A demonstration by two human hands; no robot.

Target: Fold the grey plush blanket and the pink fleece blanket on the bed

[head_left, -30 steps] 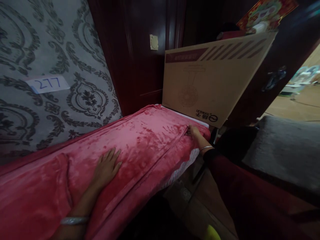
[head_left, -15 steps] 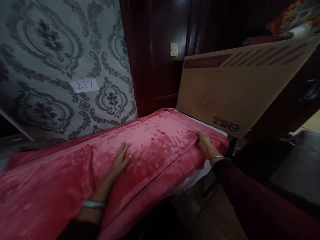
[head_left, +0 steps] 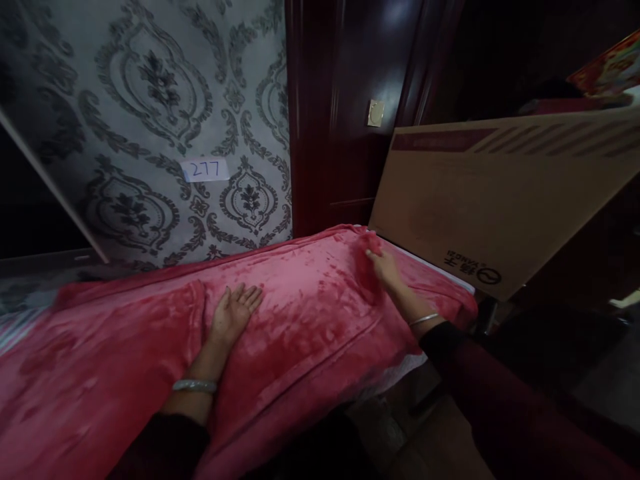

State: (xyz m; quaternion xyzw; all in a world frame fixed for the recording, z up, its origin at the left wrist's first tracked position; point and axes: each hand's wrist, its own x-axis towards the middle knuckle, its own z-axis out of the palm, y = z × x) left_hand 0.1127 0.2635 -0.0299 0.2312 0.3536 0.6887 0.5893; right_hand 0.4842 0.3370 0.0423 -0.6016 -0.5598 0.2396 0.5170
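Observation:
A pinkish-red plush blanket (head_left: pixel 300 320) lies spread in layers over a long narrow surface, with a hemmed fold running across it on the left. My right hand (head_left: pixel 383 267) is closed on a bunched, raised bit of the blanket near the far right end. Palm turned up and fingers stretched, my left hand (head_left: pixel 236 312) is over the blanket's middle, close to the hemmed fold, and holds nothing. Whether its back touches the cloth I cannot tell.
A large cardboard box (head_left: pixel 490 193) stands at the far right end. Behind the blanket are a patterned wall (head_left: pixel 165 127) bearing a paper label (head_left: pixel 206 169) and a dark red wooden panel (head_left: pixel 335 120). A dark screen-like panel (head_left: pixel 35 200) stands at left.
My right hand has moved away from the near edge toward the far side, lifting a bunch of blanket. My left hand has turned from palm down to palm up. The view has shifted left.

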